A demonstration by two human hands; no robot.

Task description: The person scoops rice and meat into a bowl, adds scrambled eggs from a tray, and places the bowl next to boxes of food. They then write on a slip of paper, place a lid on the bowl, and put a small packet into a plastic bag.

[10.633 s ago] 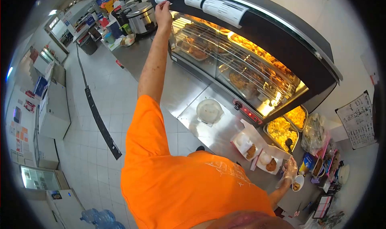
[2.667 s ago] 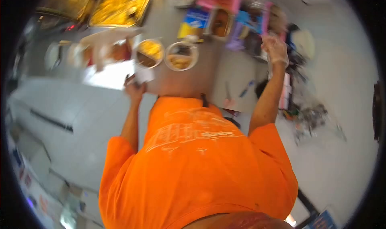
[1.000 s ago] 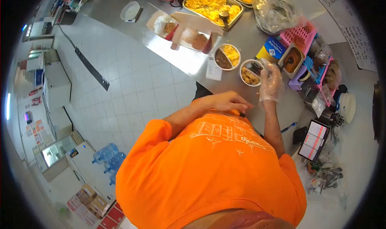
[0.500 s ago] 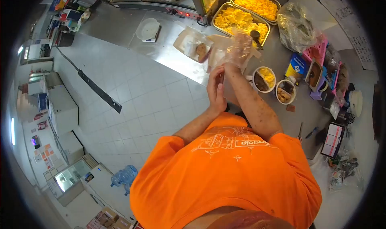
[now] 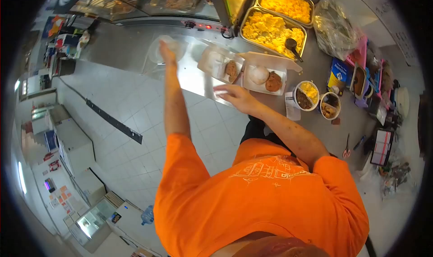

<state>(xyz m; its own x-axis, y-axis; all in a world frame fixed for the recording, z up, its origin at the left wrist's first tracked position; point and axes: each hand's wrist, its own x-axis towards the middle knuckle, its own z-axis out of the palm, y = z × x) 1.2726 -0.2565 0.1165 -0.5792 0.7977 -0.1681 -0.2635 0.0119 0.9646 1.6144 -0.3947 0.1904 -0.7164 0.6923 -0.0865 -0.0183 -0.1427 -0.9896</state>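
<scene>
My left hand (image 5: 168, 54) reaches far over the counter, smeared by motion, above a round translucent plastic dish (image 5: 155, 52). Something clear and filmy seems to be by its fingers, but I cannot make out what. Bare, with fingers spread, my right hand (image 5: 239, 97) hovers at the counter's front edge and holds nothing. Behind it is an open paper food box (image 5: 284, 83) with a white mound (image 5: 259, 75) and a brown fried piece (image 5: 273, 81). To its left, a second box (image 5: 209, 58) has similar food, including a brown piece (image 5: 231, 70).
Two metal trays of yellow food stand at the back; a black ladle (image 5: 292, 46) lies in the nearer tray (image 5: 247, 36). Two round tubs (image 5: 306, 96) (image 5: 330, 106) of food are at right. Scissors (image 5: 347, 149) lie nearer me. A heated display case (image 5: 180, 20) borders the back.
My hands have moved apart, the left swinging away to the left. The clear plastic glove is gone from my right hand, which has drawn back, uncovering the right-hand box's food.
</scene>
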